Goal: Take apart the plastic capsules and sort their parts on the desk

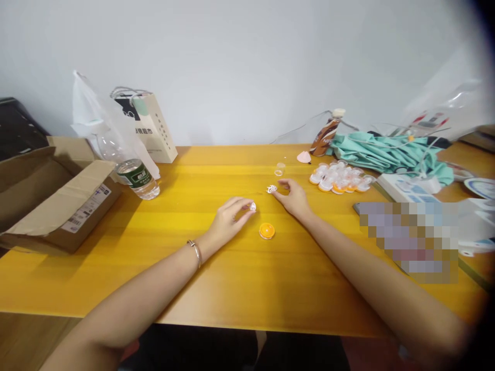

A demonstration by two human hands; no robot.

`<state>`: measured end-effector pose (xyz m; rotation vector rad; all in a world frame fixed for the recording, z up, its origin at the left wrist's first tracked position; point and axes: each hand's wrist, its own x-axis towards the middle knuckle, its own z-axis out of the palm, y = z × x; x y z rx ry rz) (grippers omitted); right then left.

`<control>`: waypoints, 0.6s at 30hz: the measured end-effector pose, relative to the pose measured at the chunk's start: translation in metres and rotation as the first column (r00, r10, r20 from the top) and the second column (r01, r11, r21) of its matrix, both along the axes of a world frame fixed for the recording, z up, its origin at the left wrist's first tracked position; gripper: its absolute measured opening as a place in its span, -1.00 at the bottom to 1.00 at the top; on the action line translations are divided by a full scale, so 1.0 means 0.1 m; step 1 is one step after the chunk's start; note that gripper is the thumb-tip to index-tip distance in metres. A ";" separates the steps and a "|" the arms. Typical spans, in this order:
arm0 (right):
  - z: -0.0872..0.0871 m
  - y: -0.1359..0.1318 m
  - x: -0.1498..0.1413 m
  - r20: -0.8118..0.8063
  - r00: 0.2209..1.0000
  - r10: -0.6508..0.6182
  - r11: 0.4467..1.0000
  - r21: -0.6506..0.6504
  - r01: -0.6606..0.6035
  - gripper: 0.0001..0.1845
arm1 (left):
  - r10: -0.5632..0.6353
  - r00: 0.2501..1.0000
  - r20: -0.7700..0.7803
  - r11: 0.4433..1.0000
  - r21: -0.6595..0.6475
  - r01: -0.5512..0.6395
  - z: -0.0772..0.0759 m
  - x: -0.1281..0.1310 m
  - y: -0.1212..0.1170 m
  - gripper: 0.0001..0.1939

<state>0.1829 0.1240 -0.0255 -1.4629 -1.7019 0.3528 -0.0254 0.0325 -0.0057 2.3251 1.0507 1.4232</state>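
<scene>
Between thumb and fingers, my left hand (229, 219) pinches a small white round part (252, 206) above the table. Farther right, my right hand (294, 198) reaches toward a white openwork piece (271, 189); its thumb and index finger are apart, the thumb at the edge of the piece. Closer to me, an orange round disc with a white rim (266, 230) lies on the table between my forearms. Just beyond my right hand stands a small clear ring-shaped cup (279, 169).
Several clear-and-orange capsules (340, 178) cluster at right, near a brown bottle (327, 133), a pink piece (303, 157) and a folded teal umbrella (390, 154). At left are an open cardboard box (87, 216), a water bottle (138, 179) and a paper bag (162, 129). A blurred-out flat object (410, 242) lies right.
</scene>
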 end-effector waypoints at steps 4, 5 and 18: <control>-0.01 0.00 -0.06 -0.099 0.993 0.064 0.996 -0.050 -0.069 -0.68 | 0.007 1.000 0.003 1.000 -0.020 -0.006 -0.01 0.00 0.02 -0.81; 0.00 -0.01 -0.07 -0.118 0.991 0.064 0.996 -0.055 -0.071 -0.66 | 0.003 1.000 0.005 1.000 -0.026 -0.003 -0.01 0.00 0.02 -0.81; 0.30 -0.88 -0.51 -0.520 0.734 0.438 0.837 -0.062 -0.544 -0.75 | 0.058 0.998 -0.037 0.996 0.067 -0.055 0.02 0.00 -0.05 -0.80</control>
